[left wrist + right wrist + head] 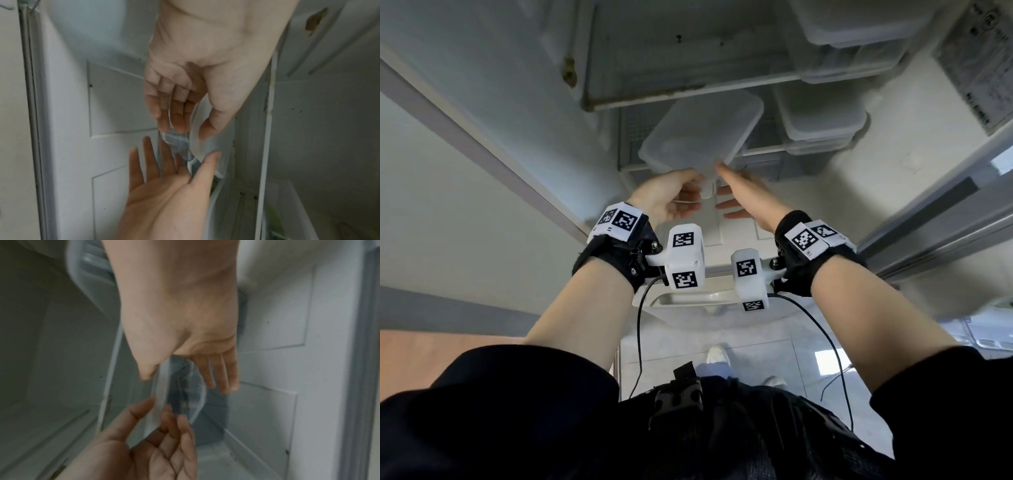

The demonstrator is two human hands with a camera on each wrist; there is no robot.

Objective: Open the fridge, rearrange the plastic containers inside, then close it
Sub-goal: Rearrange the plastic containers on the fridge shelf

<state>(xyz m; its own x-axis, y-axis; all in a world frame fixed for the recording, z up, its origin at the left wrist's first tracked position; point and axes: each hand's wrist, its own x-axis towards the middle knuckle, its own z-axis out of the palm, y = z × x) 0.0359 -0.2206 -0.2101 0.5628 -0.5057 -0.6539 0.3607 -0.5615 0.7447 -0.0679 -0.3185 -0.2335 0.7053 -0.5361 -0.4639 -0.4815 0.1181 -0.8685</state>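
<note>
White fridge (524, 102) walls and shelves fill the background, its door open, with stacked containers (822, 123) at the far right. A translucent plastic container (702, 130) sits tilted at the middle shelf's near edge. The left hand (671, 197) pinches its near corner while the right hand (746, 195), fingers straight, touches the rim; that palm should slide underneath before the person lifts it.

a: where's the container (702, 130)?
b: under the upper shelf (688, 87), its near corner between the left hand (671, 197) and right hand (748, 195).
a: and the rest?
b: stacked containers (822, 120) to its right, more containers (859, 31) on the shelf above them.
</note>
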